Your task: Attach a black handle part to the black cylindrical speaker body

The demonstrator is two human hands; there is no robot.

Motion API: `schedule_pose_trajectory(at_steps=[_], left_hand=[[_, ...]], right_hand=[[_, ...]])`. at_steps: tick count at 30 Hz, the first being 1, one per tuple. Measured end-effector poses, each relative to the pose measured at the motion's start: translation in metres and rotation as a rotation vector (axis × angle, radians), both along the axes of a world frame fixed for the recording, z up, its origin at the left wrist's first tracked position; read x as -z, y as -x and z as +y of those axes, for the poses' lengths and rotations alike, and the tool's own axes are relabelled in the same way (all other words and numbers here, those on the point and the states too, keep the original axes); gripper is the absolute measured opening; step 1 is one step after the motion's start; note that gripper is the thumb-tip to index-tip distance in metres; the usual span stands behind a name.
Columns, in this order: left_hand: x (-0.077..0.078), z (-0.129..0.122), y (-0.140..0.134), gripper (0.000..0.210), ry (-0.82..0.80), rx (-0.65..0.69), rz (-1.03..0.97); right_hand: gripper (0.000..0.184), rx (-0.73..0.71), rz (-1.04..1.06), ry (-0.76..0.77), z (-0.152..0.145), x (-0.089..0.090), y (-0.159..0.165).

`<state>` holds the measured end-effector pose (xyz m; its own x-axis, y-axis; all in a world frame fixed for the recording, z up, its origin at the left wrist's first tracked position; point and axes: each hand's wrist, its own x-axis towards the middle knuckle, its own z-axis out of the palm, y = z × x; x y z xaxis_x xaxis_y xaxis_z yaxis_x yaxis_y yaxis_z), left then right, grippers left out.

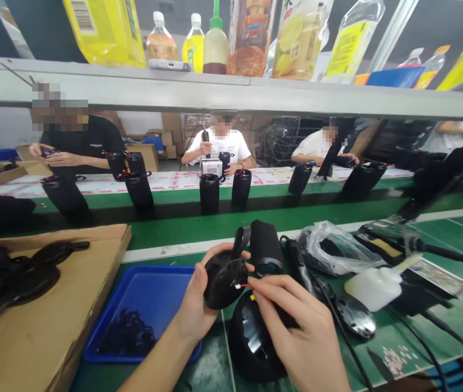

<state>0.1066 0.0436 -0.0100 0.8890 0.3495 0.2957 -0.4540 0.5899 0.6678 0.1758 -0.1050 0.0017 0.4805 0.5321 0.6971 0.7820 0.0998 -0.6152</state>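
My left hand (193, 313) grips a round black cap (217, 283) with a strap loop (241, 240) standing up from it. Its inner side faces partly right, where a small white plug (238, 286) shows on a thin red wire (245, 285). Thumb and forefinger of my right hand (303, 324) are pinched on that wire, just right of the plug. Beneath both hands, a black cylindrical speaker body (242, 340) rests on the green bench, its shiny end facing up; a small yellow plug (252, 298) sits by its rim, and my right hand hides part of it.
A blue tray (133, 356) lies left, beside a cardboard box (64, 310) holding black parts. Another black cylinder (266, 245) stands behind my hands. Rightward are a plastic bag (329, 250), a white bottle (374, 288) and cables. Several speaker bodies (209, 193) line the belt; co-workers sit beyond.
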Motion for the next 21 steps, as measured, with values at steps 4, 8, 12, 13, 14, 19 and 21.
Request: schedule_pose_trajectory(at_steps=[4,8,12,13,14,19,21], left_hand=[[-0.001,-0.003,0.003,0.051,-0.045,-0.063,-0.051],[0.000,-0.002,0.007,0.048,-0.183,-0.152,-0.023],[-0.001,-0.002,0.007,0.060,-0.387,-0.169,0.048],[-0.002,-0.002,0.006,0.063,-0.412,-0.157,0.056],[-0.003,-0.003,0.005,0.064,-0.431,-0.149,0.064],[-0.002,-0.005,0.002,0.051,-0.372,-0.207,0.057],[-0.001,-0.006,0.005,0.049,-0.346,-0.234,0.057]], right_hand=[[0.016,0.109,0.019,-0.043,0.000,0.000,0.007],[0.017,0.160,0.003,-0.066,0.001,-0.001,0.009],[0.019,0.177,-0.024,-0.081,0.002,0.000,0.011],[0.018,0.193,-0.021,-0.085,0.002,0.001,0.012],[0.018,0.214,-0.012,-0.086,0.002,0.001,0.013],[0.014,0.340,0.020,-0.117,0.002,0.004,0.016],[0.013,0.371,0.007,-0.134,0.003,0.005,0.017]])
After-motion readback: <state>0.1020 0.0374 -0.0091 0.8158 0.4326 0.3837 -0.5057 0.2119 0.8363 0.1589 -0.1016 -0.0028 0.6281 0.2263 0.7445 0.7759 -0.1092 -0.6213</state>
